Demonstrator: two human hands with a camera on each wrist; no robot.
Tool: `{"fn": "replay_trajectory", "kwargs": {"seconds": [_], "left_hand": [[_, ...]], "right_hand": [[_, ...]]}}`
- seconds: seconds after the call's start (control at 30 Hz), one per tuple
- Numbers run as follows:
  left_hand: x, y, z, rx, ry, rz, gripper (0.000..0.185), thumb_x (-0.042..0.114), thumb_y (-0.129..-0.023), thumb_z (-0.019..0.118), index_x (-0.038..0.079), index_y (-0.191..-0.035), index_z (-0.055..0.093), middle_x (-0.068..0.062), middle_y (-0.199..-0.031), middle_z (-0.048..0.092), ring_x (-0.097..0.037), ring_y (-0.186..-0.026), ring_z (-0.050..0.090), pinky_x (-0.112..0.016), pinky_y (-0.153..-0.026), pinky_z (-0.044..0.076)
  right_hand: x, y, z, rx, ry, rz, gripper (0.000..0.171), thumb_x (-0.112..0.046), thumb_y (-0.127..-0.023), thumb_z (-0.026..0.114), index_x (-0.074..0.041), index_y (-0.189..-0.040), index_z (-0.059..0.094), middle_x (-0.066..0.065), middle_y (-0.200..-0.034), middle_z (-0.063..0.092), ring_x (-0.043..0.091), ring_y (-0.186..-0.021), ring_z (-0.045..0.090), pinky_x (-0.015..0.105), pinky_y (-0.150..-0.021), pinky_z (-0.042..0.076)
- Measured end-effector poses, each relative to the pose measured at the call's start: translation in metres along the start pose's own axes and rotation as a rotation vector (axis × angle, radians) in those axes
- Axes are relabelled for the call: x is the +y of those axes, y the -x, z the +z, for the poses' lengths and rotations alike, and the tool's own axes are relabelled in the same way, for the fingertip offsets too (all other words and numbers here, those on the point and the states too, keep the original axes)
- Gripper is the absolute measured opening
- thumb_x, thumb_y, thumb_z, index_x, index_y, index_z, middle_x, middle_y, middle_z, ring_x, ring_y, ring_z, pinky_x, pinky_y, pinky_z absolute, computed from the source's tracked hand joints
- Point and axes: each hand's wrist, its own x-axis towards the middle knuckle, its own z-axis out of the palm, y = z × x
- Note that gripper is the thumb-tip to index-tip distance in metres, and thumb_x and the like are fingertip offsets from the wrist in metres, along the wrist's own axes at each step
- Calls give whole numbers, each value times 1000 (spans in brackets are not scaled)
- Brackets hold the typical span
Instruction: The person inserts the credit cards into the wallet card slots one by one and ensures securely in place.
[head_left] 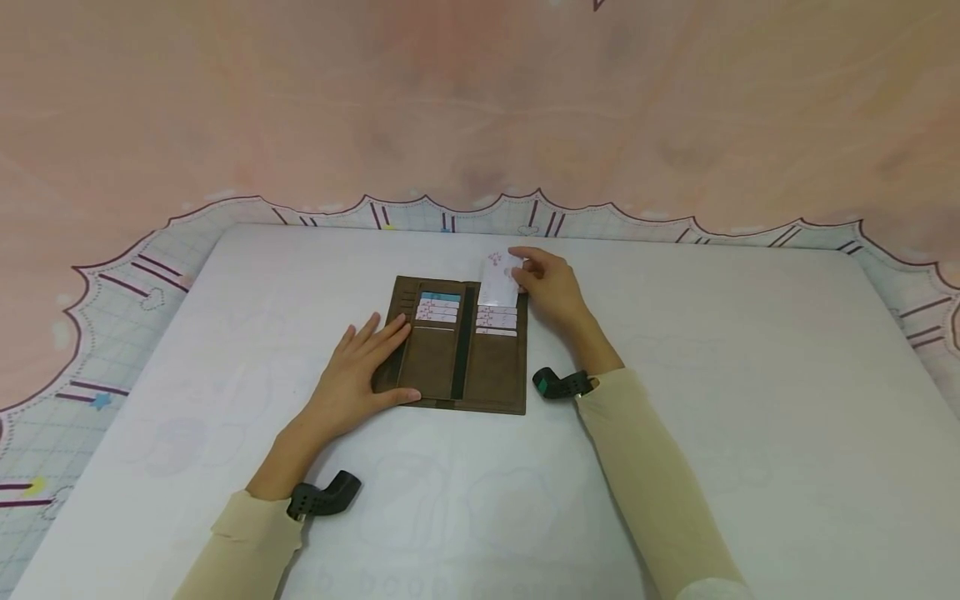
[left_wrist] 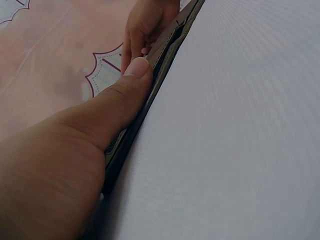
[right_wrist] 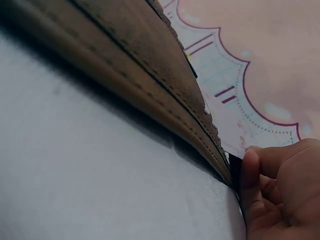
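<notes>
A brown wallet (head_left: 459,367) lies open and flat on the white table (head_left: 750,400), with several cards tucked in its slots. My left hand (head_left: 358,375) rests flat on the wallet's left half, fingers straight and thumb along its near edge. The left wrist view shows that thumb (left_wrist: 120,105) lying on the wallet edge (left_wrist: 150,95). At the wallet's far right corner my right hand (head_left: 546,283) pinches a white card (head_left: 500,279) that sticks up out of the top right slot. In the right wrist view the fingers (right_wrist: 280,190) hold the card (right_wrist: 235,142) beside the wallet edge (right_wrist: 150,75).
A pink cloth (head_left: 480,100) with a scalloped, patterned border (head_left: 135,275) hangs behind and around the table. A black wrist mount sits on each forearm: the left mount (head_left: 324,496), the right mount (head_left: 561,383).
</notes>
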Motion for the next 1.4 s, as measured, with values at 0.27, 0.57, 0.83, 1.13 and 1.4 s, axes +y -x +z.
{"fn": "replay_trajectory", "kwargs": {"seconds": [0.27, 0.57, 0.83, 1.13, 1.4], "left_hand": [[0, 0, 0, 0, 5, 0, 92, 46, -75, 78, 10, -148, 36, -7, -155, 28, -30, -145, 10, -49, -115, -1], [1, -1, 0, -4, -3, -3, 92, 46, -75, 78, 11, -149, 36, -6, -155, 28, -29, -145, 9, -49, -115, -1], [3, 0, -2, -12, -11, -18, 92, 46, -75, 78, 10, -148, 36, -7, -155, 28, -30, -145, 10, -50, -115, 0], [6, 1, -4, -11, -13, -9, 91, 46, -75, 78, 16, -150, 35, -9, -155, 28, -34, -144, 10, -53, -115, 1], [9, 0, -2, 14, -62, 8, 88, 51, -74, 77, 20, -148, 40, -9, -154, 29, -38, -143, 12, -56, -114, 3]], "right_hand": [[-1, -1, 0, -30, 15, -11, 33, -16, -99, 54, -18, -131, 59, 6, -94, 53, 19, -76, 56, 29, -68, 44], [-5, 2, -3, -43, 19, -38, 32, -12, -98, 54, -14, -129, 60, 8, -91, 53, 21, -76, 55, 30, -69, 42], [-5, 1, -3, -46, 28, -54, 30, -12, -97, 55, -14, -126, 61, 7, -89, 54, 21, -75, 54, 30, -67, 41], [-5, 0, -1, -71, 64, -63, 29, -13, -96, 55, -14, -125, 63, 6, -92, 54, 20, -78, 52, 30, -67, 42], [-6, 1, -2, -74, 66, -81, 29, -12, -96, 55, -12, -124, 63, 6, -92, 53, 20, -80, 50, 30, -68, 41]]}}
